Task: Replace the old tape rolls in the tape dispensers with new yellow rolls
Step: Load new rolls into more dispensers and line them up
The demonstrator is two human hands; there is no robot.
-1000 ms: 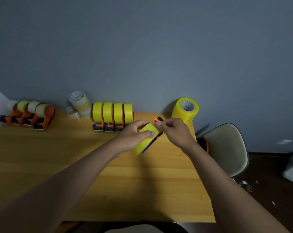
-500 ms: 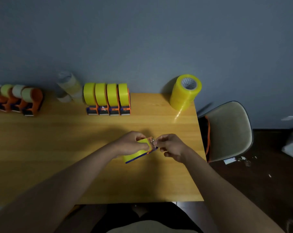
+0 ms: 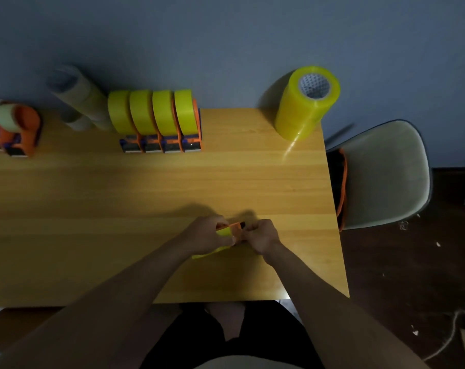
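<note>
Gripping one orange dispenser [image 3: 235, 228] with its yellow roll [image 3: 224, 231], left hand [image 3: 209, 233] and right hand [image 3: 262, 235] both clasp it low over the table [image 3: 146, 198].
Back edge: four yellow-loaded dispensers [image 3: 156, 121]; one yellow roll stack [image 3: 304, 102]; old-roll dispensers [image 3: 12, 129] far left, blurred, count unclear.

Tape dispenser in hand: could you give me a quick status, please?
Left hand grips the dispenser with its yellow roll. Right hand pinches at its front end. Held low over the table, nothing in the way.

Orange dispenser [image 3: 236, 228] with yellow roll [image 3: 224, 231] (partly hidden) sits low over the table.
</note>
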